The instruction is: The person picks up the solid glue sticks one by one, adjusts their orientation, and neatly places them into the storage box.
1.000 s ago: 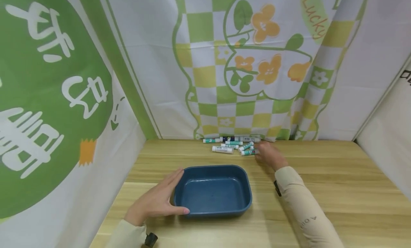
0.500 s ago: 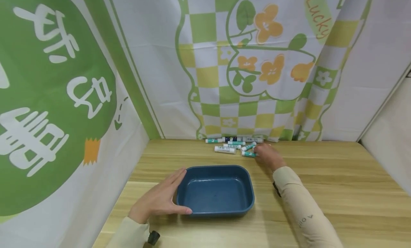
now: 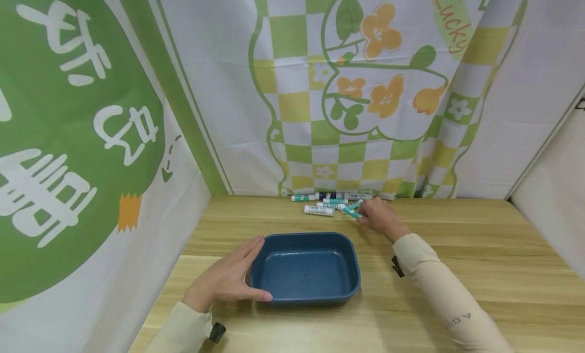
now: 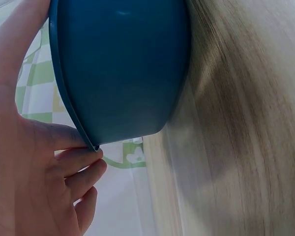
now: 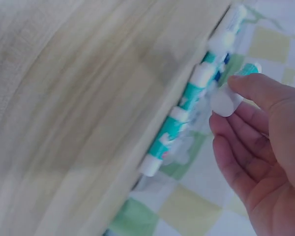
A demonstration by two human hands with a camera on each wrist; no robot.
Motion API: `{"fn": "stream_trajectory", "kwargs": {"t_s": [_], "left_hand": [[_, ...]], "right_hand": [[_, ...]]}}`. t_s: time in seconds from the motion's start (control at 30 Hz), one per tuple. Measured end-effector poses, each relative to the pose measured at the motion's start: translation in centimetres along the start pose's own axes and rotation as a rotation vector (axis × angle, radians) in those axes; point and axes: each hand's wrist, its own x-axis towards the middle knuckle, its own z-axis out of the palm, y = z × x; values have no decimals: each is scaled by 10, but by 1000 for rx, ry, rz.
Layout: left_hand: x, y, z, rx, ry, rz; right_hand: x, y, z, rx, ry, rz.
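My left hand [image 3: 226,276] spans the left end of a dark blue plastic bin [image 3: 305,299], thumb on the near rim and fingers at the far corner. In the left wrist view the fingers [image 4: 81,162] bend against the corner of the bin [image 4: 120,73]. At the back of the table, my right hand [image 3: 380,218] pinches a white and teal glue stick [image 3: 351,211], which slants up to the left. In the right wrist view its white end [image 5: 227,101] sits between thumb and fingertips. The bin's visible floor is bare.
Several more glue sticks lie loosely by the back edge, among them a white one [image 3: 319,210], a teal one [image 3: 303,197] and a dark blue one [image 3: 330,195]. A patterned cloth [image 3: 352,155] hangs right behind them. The wooden table [image 3: 457,251] extends to the right.
My right hand has taken hold of a glue stick, which now tilts where one lay level before. The left hand and the bin have kept their places.
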Motion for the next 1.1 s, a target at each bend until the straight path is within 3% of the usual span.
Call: {"fn": "stream_trajectory", "kwargs": {"t_s": [0.23,0.53,1.1], "left_hand": [[0,0,-1,7,-2,3],[1,0,0,14,-4,3],[3,1,-1,6,-20,0]], "right_hand": [[-10,-26,-15,61,-26,48],[-24,-76,-29,139,-22,36],[-44,-154,0,354,-20,110]]}}
